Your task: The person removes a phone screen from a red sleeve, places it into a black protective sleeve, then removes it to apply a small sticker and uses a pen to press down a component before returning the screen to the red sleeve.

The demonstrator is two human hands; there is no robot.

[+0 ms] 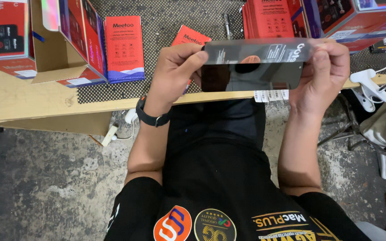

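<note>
Both hands hold a flat, dark, see-through rectangular sheet with a printed strip along its top edge, level above the front edge of the wooden table. My left hand pinches its left end with thumb on top. My right hand grips its right end. A black band sits on my left wrist. A small red pack lies on the table just behind my left hand.
Red and blue packs stand at the back left beside an open cardboard carton. More red boxes are stacked at the back right. A white clamp grips the table's right edge. Concrete floor lies below.
</note>
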